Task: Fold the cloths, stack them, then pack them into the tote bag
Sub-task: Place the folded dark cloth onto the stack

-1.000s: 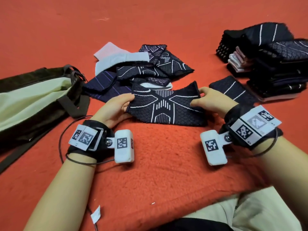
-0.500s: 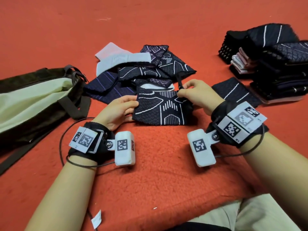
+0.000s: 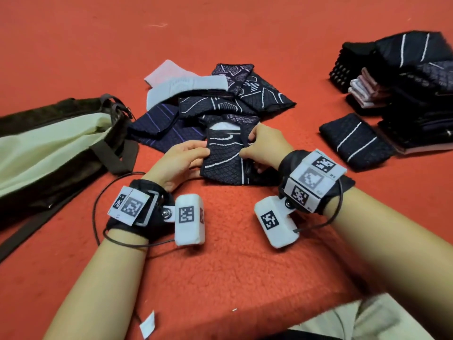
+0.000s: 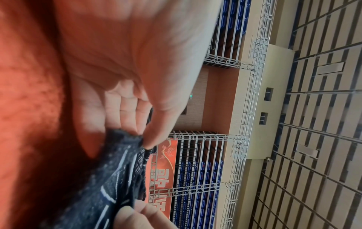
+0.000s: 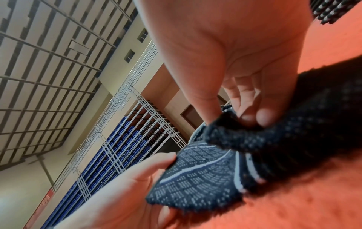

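Both forearms were bare, each wrist wrapped in a black strap (image 3: 144, 192) carrying white plates printed with black square codes. A white padded block (image 3: 189, 219) with its own code hung off each strap on a screwed bracket, and a thin dark cable (image 3: 98, 204) looped round each wrist. Pale trousers (image 3: 367, 320) covered the knee.

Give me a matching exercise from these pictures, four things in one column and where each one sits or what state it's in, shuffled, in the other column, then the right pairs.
Things:
1. tote bag
2. patterned cloth
3. folded striped cloth
4. stack of folded cloths

Places or states:
A. lying alone on the red carpet, just left of the stack
B. far right, piled up
C. far left, lying open with its pale lining showing
D. pinched between the left hand and the right hand, partly folded

Pairs: 1-C, 2-D, 3-A, 4-B
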`<state>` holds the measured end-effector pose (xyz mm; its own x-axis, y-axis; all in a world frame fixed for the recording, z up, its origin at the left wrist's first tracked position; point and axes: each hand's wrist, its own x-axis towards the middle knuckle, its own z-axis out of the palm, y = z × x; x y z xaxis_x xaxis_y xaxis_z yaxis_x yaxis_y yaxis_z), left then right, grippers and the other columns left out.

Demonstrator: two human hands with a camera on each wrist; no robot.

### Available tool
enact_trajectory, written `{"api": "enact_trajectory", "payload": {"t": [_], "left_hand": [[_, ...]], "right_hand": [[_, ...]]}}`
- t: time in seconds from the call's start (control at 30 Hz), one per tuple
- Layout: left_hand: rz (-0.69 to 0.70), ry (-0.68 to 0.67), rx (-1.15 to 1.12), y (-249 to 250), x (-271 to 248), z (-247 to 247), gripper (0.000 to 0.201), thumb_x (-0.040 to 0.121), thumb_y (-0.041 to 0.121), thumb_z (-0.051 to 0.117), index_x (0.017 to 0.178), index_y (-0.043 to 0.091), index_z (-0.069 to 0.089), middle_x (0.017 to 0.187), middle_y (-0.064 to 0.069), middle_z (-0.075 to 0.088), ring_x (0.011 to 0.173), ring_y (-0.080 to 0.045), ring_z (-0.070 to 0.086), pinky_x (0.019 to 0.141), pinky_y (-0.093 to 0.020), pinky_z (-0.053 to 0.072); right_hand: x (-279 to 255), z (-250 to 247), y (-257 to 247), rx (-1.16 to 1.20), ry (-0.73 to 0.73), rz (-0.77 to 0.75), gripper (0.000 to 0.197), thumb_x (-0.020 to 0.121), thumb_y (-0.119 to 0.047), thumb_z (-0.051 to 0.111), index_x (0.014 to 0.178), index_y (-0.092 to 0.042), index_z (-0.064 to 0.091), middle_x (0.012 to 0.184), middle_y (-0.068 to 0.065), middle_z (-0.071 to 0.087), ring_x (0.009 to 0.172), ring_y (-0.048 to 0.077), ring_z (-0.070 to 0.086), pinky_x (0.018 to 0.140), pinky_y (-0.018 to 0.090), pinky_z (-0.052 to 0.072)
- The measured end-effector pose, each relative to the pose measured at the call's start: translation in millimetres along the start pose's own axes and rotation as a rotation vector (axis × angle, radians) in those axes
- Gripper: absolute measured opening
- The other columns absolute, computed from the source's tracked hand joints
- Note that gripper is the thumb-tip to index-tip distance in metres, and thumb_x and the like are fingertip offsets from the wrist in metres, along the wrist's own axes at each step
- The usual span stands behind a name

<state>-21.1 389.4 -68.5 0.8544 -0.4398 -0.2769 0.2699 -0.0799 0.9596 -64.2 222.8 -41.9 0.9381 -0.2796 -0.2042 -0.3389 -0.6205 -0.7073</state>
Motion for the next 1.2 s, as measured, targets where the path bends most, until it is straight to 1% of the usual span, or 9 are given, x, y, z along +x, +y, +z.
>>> {"api": "enact_trajectory", "payload": {"t": [0.1, 0.2, 0.27, 0.47, 0.7, 0.83, 1.0, 1.13, 1.2], "left_hand": [[-0.006, 0.011, -0.005, 1.5, -2.0, 1.0, 0.017, 0.095, 0.003, 0.044, 0.091, 0.016, 0.055, 0.055, 0.01, 0.064, 0.042, 0.004, 0.054, 0.047, -0.013, 0.049], [-0.002, 0.01, -0.003, 0.8, -2.1, 0.7, 0.017, 0.095, 0.003, 0.045, 0.091, 0.016, 0.056, 0.058, 0.011, 0.066, 0.043, 0.004, 0.055, 0.049, -0.013, 0.05], [-0.002, 0.009, -0.004, 1.1, -2.8, 1.5, 0.017, 0.095, 0.003, 0.044, 0.091, 0.016, 0.055, 0.053, 0.01, 0.063, 0.04, 0.004, 0.052, 0.047, -0.012, 0.048], [-0.009, 0.027, -0.003, 0.1, -1.7, -0.3, 0.016, 0.094, 0.005, 0.047, 0.094, 0.017, 0.057, 0.067, 0.009, 0.067, 0.053, 0.002, 0.058, 0.05, -0.014, 0.051], [-0.02, 0.057, 0.176, 13.9, -1.1, 17.2, 0.009, 0.093, 0.017, 0.052, 0.086, 0.019, 0.057, 0.068, 0.003, 0.062, 0.05, -0.004, 0.059, 0.053, -0.021, 0.052], [0.061, 0.058, 0.307, 34.8, 2.3, 40.2, 0.014, 0.09, 0.009, 0.055, 0.078, 0.016, 0.052, 0.074, -0.005, 0.052, 0.043, -0.004, 0.053, 0.039, -0.015, 0.045], [0.06, -0.033, 0.449, 47.2, 12.8, 73.9, 0.018, 0.088, 0.006, 0.057, 0.074, 0.015, 0.05, 0.071, -0.004, 0.049, 0.047, -0.008, 0.051, 0.044, -0.021, 0.053], [0.0, -0.101, 0.545, 44.7, 23.7, 93.3, 0.018, 0.088, 0.007, 0.057, 0.072, 0.012, 0.049, 0.068, -0.005, 0.048, 0.039, -0.007, 0.051, 0.044, -0.021, 0.053], [-0.014, -0.117, 0.597, 42.1, 29.0, 102.7, 0.021, 0.088, 0.006, 0.057, 0.07, 0.011, 0.048, 0.065, -0.006, 0.046, 0.032, -0.005, 0.05, 0.043, -0.021, 0.052]], "right_hand": [[-1.8, 1.7, -3.1, -0.041, -0.019, -0.029, 0.012, 0.087, -0.015, 0.058, 0.09, -0.005, 0.051, 0.078, 0.012, 0.058, 0.052, 0.023, 0.057, 0.047, 0.031, 0.053], [-0.5, 0.3, -1.7, -0.236, -0.05, -0.09, 0.032, 0.088, -0.02, 0.056, 0.117, -0.006, 0.056, 0.113, 0.014, 0.06, 0.098, 0.03, 0.06, 0.077, 0.034, 0.052], [-1.1, -2.1, 1.7, -0.393, -0.102, -0.132, 0.052, 0.085, -0.031, 0.061, 0.134, -0.018, 0.047, 0.134, 0.012, 0.045, 0.124, 0.031, 0.042, 0.099, 0.034, 0.039], [-9.7, -7.6, 12.6, -0.712, -0.279, -0.18, 0.065, 0.092, -0.055, 0.042, 0.148, -0.035, 0.018, 0.156, -0.006, 0.008, 0.141, 0.028, 0.005, 0.112, 0.047, 0.015], [-9.9, -10.3, 25.4, -0.648, -0.3, -0.179, 0.069, 0.092, -0.05, 0.047, 0.149, -0.036, 0.011, 0.157, -0.013, 0.006, 0.142, 0.025, 0.005, 0.109, 0.047, 0.019], [-7.5, -5.5, 26.7, -0.473, -0.179, -0.169, 0.07, 0.082, -0.044, 0.064, 0.14, -0.029, 0.029, 0.149, -0.005, 0.026, 0.136, 0.024, 0.017, 0.103, 0.043, 0.024], [-14.0, -17.2, 39.0, -0.312, -0.049, -0.141, 0.063, 0.076, -0.03, 0.071, 0.132, -0.024, 0.042, 0.135, 0.005, 0.036, 0.125, 0.027, 0.028, 0.1, 0.035, 0.031], [-19.9, -31.9, 61.2, 0.178, 0.002, -0.08, 0.046, 0.081, 0.005, 0.056, 0.123, -0.013, 0.05, 0.116, 0.007, 0.053, 0.089, 0.019, 0.053, 0.066, 0.022, 0.047], [-22.3, -37.3, 68.5, 0.371, 0.04, -0.014, 0.043, 0.082, 0.012, 0.047, 0.119, -0.01, 0.051, 0.097, 0.002, 0.052, 0.065, 0.011, 0.048, 0.044, 0.015, 0.041]]}}
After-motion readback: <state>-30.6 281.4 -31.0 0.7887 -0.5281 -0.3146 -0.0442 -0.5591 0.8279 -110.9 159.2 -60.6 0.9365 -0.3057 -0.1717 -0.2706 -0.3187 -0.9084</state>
